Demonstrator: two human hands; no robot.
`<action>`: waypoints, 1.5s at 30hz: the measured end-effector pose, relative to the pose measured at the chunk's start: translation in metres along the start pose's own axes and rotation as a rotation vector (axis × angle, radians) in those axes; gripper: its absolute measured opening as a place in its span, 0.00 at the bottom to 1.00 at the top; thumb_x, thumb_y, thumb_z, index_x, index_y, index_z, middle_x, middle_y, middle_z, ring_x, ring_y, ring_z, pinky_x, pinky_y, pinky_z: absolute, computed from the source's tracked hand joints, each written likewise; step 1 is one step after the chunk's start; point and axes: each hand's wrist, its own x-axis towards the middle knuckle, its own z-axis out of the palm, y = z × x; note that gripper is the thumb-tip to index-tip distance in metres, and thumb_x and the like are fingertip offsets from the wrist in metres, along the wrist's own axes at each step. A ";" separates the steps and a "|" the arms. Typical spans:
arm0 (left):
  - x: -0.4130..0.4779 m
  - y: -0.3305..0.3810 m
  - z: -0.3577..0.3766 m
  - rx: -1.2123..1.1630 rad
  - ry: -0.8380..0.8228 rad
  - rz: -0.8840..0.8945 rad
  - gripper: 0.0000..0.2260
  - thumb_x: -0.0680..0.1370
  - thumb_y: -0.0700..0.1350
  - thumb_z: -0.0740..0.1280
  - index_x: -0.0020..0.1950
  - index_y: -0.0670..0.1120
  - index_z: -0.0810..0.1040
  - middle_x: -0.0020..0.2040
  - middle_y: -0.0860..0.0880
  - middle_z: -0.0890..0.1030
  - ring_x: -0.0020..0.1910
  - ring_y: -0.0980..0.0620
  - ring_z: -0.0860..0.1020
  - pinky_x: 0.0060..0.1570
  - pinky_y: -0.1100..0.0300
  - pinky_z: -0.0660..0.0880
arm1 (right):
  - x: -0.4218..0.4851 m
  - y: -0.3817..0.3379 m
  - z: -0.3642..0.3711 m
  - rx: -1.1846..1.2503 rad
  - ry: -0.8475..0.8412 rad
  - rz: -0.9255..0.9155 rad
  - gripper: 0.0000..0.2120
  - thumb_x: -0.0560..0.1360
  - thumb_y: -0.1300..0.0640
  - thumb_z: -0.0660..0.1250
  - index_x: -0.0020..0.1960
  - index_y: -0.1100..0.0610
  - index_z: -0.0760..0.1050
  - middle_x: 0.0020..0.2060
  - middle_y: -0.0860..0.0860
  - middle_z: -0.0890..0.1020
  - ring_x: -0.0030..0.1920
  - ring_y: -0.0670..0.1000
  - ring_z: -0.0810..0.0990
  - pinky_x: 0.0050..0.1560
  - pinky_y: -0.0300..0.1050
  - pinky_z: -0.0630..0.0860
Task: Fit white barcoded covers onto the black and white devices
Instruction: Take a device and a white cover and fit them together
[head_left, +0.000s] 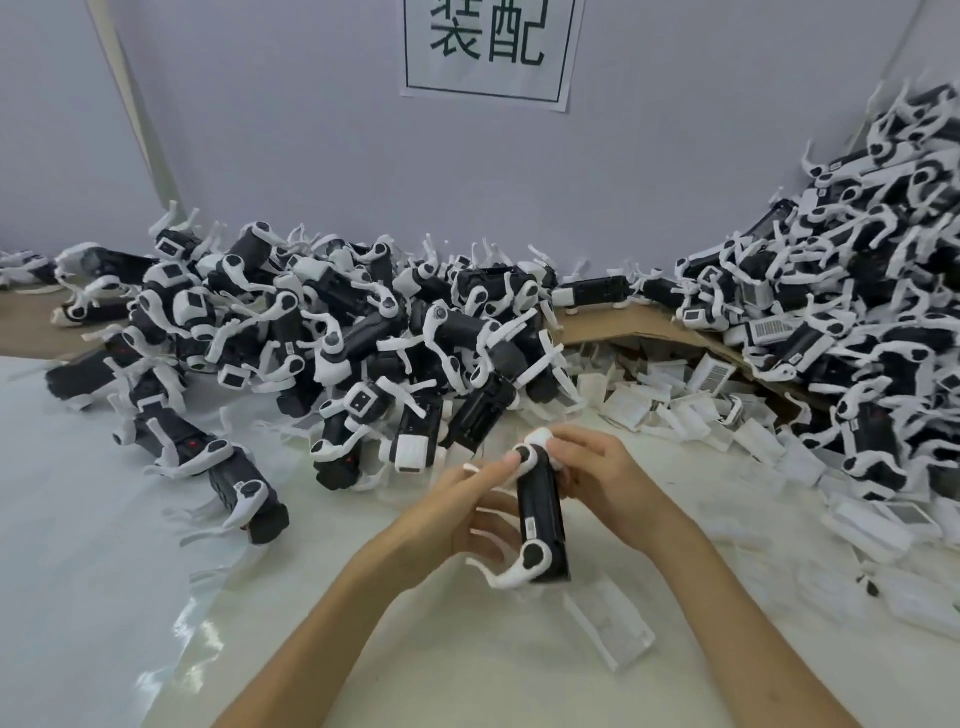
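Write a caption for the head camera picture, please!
The left hand and right hand hold a black and white device near a white cover, device piles behind.

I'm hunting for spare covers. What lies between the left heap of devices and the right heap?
In the head view: a brown cardboard sheet and, below its edge, loose white covers.

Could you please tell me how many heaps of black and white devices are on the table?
2: the left heap lies against the wall left of centre; the right heap sits on cardboard. A few stray devices link them; both hide more underneath.
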 end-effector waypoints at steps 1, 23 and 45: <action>0.000 0.000 0.000 0.021 0.008 0.026 0.28 0.73 0.59 0.72 0.64 0.41 0.74 0.46 0.43 0.85 0.37 0.46 0.82 0.34 0.59 0.77 | -0.001 -0.001 -0.002 0.009 0.020 0.000 0.12 0.72 0.51 0.73 0.53 0.54 0.84 0.42 0.60 0.75 0.41 0.57 0.70 0.42 0.46 0.72; 0.002 0.002 -0.002 -0.215 0.187 0.257 0.25 0.75 0.47 0.72 0.70 0.47 0.70 0.57 0.34 0.79 0.51 0.37 0.81 0.38 0.55 0.79 | -0.030 -0.045 -0.039 -0.517 0.158 0.055 0.15 0.77 0.69 0.68 0.53 0.49 0.81 0.46 0.56 0.84 0.35 0.58 0.85 0.34 0.42 0.79; 0.007 -0.002 0.001 0.056 0.388 0.570 0.28 0.69 0.45 0.77 0.66 0.60 0.73 0.55 0.49 0.85 0.46 0.50 0.85 0.44 0.61 0.79 | -0.018 0.001 0.019 -0.119 0.260 -0.123 0.11 0.72 0.62 0.73 0.55 0.59 0.80 0.51 0.55 0.84 0.40 0.60 0.85 0.41 0.46 0.81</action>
